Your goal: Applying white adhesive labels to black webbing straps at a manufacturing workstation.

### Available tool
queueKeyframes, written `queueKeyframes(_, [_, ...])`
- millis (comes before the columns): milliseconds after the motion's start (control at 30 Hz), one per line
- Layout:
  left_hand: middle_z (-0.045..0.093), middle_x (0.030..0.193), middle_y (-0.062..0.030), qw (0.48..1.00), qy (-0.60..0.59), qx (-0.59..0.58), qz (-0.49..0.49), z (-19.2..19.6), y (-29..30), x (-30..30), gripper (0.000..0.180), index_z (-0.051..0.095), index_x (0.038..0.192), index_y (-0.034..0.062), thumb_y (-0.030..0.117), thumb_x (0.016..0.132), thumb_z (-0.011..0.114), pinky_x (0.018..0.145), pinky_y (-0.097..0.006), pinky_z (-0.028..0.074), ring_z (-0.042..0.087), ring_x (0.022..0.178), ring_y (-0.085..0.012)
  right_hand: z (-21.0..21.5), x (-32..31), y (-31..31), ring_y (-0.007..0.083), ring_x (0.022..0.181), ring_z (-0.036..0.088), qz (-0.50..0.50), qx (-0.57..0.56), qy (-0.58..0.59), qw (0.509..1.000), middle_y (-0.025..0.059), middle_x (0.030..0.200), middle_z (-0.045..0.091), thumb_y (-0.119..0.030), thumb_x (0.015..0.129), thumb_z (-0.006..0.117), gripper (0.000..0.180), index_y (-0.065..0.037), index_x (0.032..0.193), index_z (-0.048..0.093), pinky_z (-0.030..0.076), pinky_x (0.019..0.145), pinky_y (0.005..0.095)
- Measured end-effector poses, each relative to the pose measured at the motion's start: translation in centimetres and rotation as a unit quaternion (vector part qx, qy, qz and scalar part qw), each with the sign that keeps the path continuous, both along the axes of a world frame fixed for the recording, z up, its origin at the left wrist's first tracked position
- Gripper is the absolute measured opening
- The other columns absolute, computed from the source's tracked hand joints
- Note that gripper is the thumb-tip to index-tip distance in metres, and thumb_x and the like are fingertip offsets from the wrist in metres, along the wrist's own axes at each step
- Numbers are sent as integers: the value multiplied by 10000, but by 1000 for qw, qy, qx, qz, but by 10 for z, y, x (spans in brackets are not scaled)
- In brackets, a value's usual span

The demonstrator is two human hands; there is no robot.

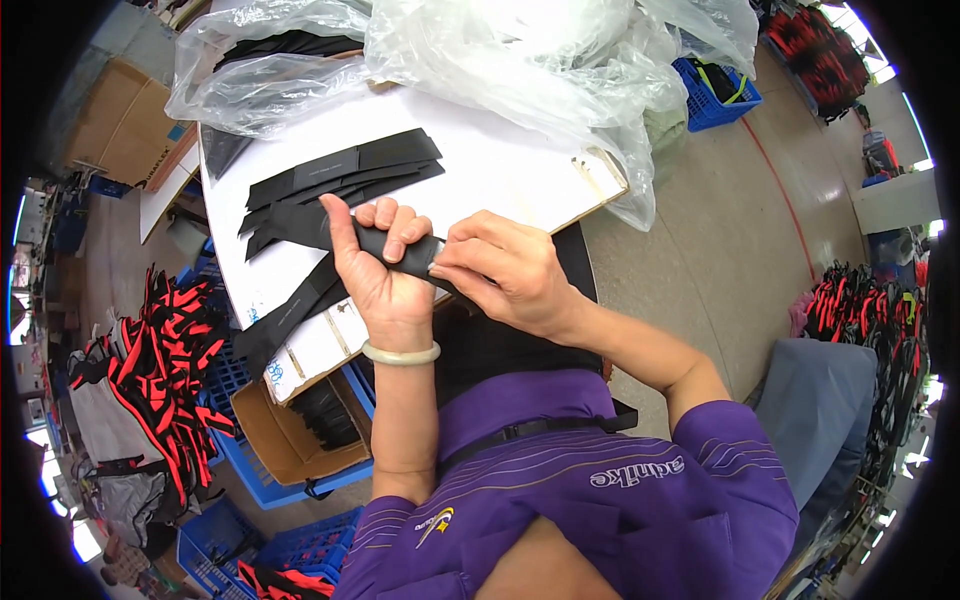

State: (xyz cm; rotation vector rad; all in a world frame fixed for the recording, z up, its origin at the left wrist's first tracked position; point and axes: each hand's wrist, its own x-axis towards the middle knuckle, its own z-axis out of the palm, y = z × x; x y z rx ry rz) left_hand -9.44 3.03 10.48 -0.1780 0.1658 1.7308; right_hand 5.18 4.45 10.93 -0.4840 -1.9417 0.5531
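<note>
Black fabric strip (305, 225) held in both hands, above the near edge of the white worktop (490, 150), just nearer than a stack of similar strips (345, 165). Looks light, soft and bendy, hardly fragile; slipperiness hard to judge. Best held round its middle, with the end pinched.

Left hand (385, 265): palm up, fingers curled round the strip, thumb extended; forearm nearly straight, pale bangle (400, 355) at wrist. Right hand (510, 270): knuckles up, fingers and thumb pinching the right end, elbow bent outward.
</note>
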Motion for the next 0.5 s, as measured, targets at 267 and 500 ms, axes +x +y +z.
queueKeyframes(267, [394,614,-17,1000,-19,-9,8,-5,-2,-12,429,480,670,76,400,881,667,497,-259,356,337,456,-122,-7,7,-7,176,709,562,-6,5,-98,995,80,927,576,-174,723,780,296,-100,1000,706,491,593,283])
queueKeyframes(500, [400,615,-17,1000,-26,0,-4,-7,0,-13,441,493,683,67,425,885,653,504,-264,364,340,459,-124,-16,7,-7,183,699,513,1,-22,-154,988,66,872,508,-262,724,777,434,-145,1127,667,465,579,302])
